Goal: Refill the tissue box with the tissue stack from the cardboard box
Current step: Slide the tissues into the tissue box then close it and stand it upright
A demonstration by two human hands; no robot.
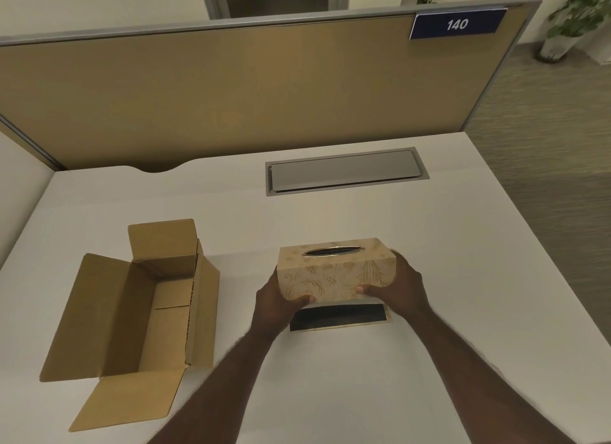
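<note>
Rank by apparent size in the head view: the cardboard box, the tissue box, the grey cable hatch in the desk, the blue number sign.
1. cardboard box, flaps spread open
2. cable hatch and tissue box: look alike, and the box is nearer the camera, so unranked
3. number sign, farthest away

Both bare forearms are reaching forward from the bottom edge, converging slightly. The left hand (276, 300) is curling inward, thumb tip pointing right. The right hand (398, 286) is mirroring it, thumb pointing left, fingers wrapped out of sight, both clamping the tissue box (334, 271) between them.
</note>
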